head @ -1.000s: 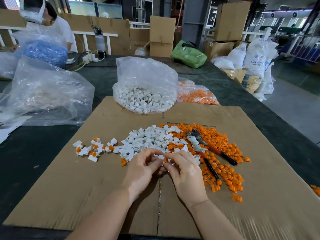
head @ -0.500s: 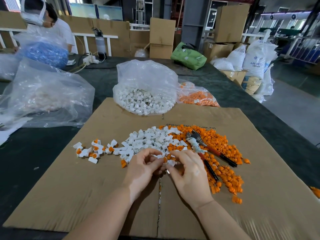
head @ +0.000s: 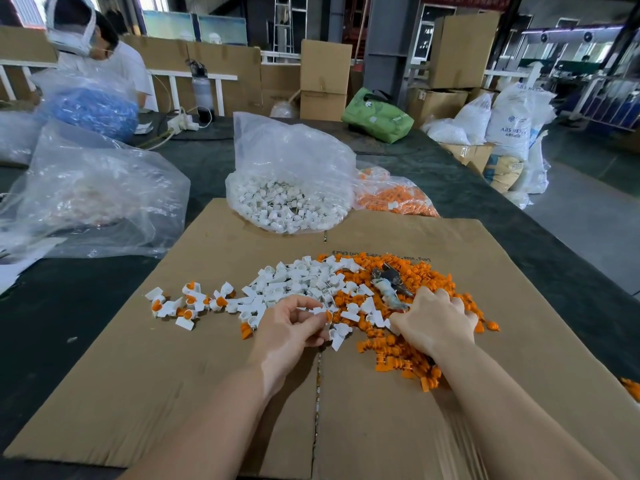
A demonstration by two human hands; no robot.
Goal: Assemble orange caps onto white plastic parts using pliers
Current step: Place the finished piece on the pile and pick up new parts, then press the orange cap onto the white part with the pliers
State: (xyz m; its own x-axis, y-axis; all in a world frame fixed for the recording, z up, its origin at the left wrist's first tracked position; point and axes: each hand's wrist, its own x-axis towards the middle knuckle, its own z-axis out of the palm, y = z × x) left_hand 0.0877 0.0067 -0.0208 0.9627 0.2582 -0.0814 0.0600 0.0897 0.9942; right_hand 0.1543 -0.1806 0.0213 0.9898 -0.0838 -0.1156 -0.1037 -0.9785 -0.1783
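Flattened cardboard sheet [head: 145,386]: lies on the dark counter [head: 52,323], bearing all the loose work.

Left hand [head: 289,327]: at centre, thumb and fingers pinching a white plastic part with an orange cap [head: 327,315] at its tip.

Right hand [head: 434,322]: at 3 o'clock of the left hand, knuckles up, fingers curled down over the handles of the pliers [head: 389,285]; the handles are hidden, so an actual grip cannot be told. The pliers' metal head projects toward 11 o'clock from the hand.

Loose orange caps [head: 394,355]: heap beneath and around the right hand.

Loose white plastic parts [head: 304,277]: heap at 12 o'clock of the left hand, touching the orange heap.

Capped parts [head: 187,303]: small scatter at 9 o'clock of the left hand.

Clear bag of white parts [head: 289,192]: at the sheet's far edge, 12 o'clock.

Bag of orange caps [head: 394,197]: just beside it, at its 3 o'clock.

Large crumpled clear bag [head: 93,195]: at 10 o'clock.

Seated person [head: 114,60]: far, at 11 o'clock.
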